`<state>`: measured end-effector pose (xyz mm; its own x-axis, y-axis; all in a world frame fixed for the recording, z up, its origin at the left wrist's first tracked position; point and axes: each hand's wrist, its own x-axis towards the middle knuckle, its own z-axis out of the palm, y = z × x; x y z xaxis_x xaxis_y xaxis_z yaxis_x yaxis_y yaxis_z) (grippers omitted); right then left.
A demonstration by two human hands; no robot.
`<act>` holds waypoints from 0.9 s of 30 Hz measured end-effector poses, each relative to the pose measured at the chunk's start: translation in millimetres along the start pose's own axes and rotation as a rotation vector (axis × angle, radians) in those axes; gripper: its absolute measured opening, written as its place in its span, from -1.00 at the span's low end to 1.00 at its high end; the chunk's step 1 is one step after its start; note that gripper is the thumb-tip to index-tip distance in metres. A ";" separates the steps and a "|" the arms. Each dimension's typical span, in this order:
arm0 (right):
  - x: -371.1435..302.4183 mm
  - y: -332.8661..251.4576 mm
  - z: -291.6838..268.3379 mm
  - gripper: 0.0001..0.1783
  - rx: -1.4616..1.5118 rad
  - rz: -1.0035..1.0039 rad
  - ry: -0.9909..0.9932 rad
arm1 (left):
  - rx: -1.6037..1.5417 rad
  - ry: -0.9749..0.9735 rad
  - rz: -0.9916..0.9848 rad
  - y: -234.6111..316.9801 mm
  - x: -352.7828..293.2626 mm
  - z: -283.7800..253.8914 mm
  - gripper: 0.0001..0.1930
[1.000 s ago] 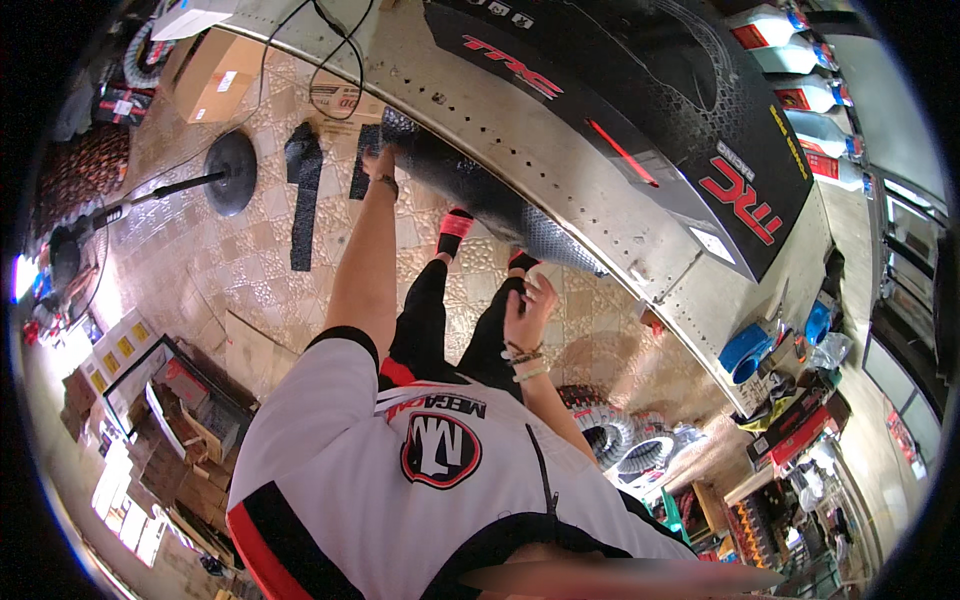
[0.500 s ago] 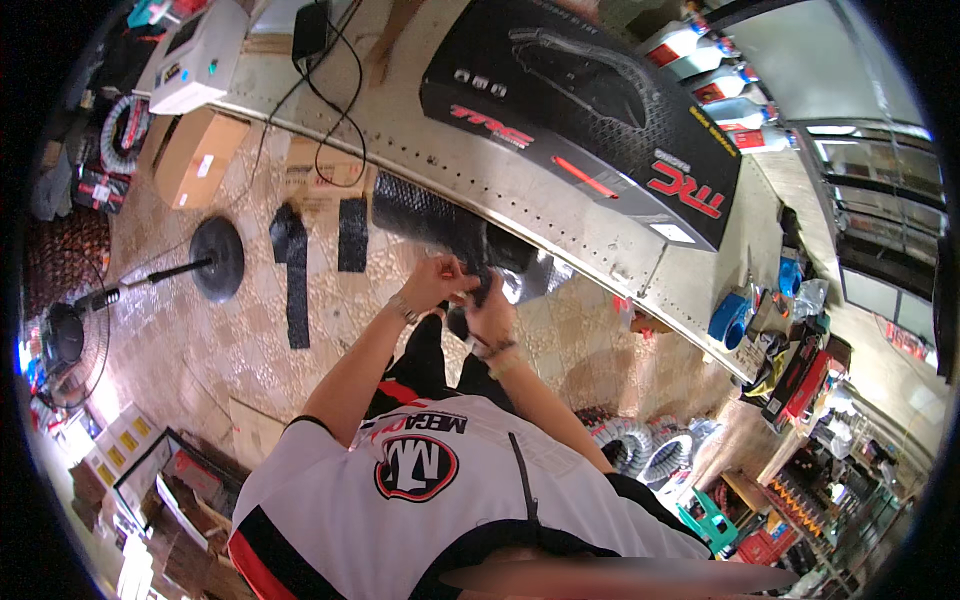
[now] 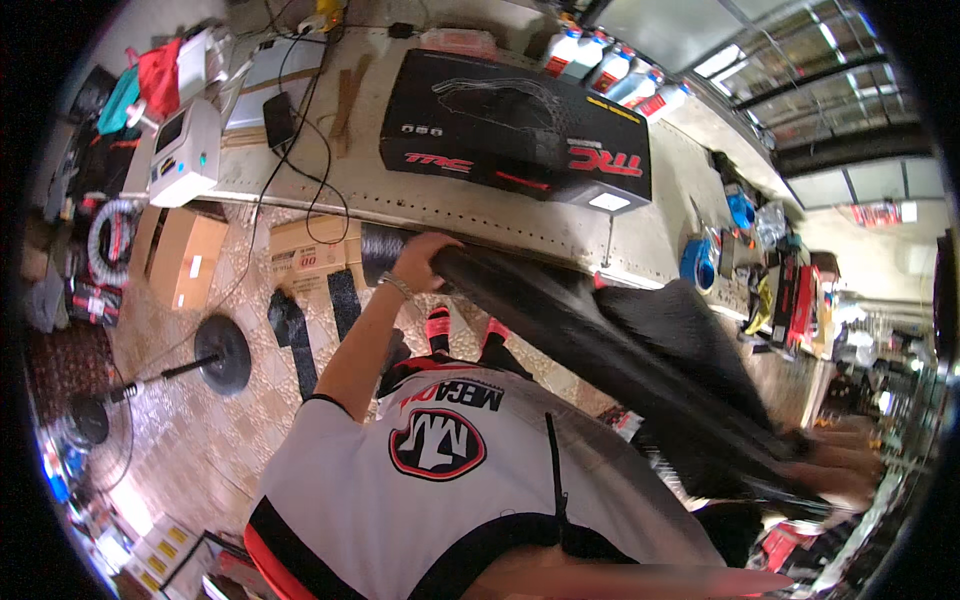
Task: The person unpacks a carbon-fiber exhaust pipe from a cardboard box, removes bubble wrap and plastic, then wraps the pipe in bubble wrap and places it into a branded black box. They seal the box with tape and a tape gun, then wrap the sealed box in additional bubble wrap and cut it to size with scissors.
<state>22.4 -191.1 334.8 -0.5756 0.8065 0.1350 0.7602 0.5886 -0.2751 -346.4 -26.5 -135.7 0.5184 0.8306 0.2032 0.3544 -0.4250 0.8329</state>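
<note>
The left grip [image 3: 425, 262] is clamped on the black sheet [image 3: 620, 360] near the roll [image 3: 382, 248], the blurred right grip [image 3: 842, 462] on its far end.

A dark, lightly glossy black sheet [image 3: 600, 355], blurred at its right end, stretches slantwise from the near edge of the desk [image 3: 690, 180] toward the near right, a broad fold bulging along its far side.

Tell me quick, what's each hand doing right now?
Left hand: closed on the black sheet, near the table edge.
Right hand: motion-blurred, but appears closed on the sheet's far end.
</note>
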 end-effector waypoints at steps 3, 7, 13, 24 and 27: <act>-63.1 31.9 -77.0 -0.58 -0.333 0.365 0.243 | 0.252 0.029 -0.137 -27.9 -20.2 -20.5 -0.50; -128.6 104.5 -159.2 -0.61 -0.479 0.790 0.559 | -0.316 0.093 -0.637 -45.4 -67.9 -77.6 -0.58; -91.3 240.5 -98.9 -0.61 0.042 0.776 0.266 | -0.016 0.814 -0.164 -13.2 -122.6 -331.5 -0.74; 100.7 466.4 152.6 -0.58 0.061 0.749 0.135 | 1.332 0.471 -0.725 -117.5 216.1 -479.1 -0.54; 124.5 509.3 196.7 -0.41 0.081 0.874 0.162 | 1.157 0.768 -0.699 -149.6 274.2 -433.3 -0.49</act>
<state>278.6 198.1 24.2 0.2543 0.9668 -0.0237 0.8802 -0.2415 -0.4085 -594.5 420.8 18.5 -0.3807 0.7997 0.4643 0.9205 0.3757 0.1078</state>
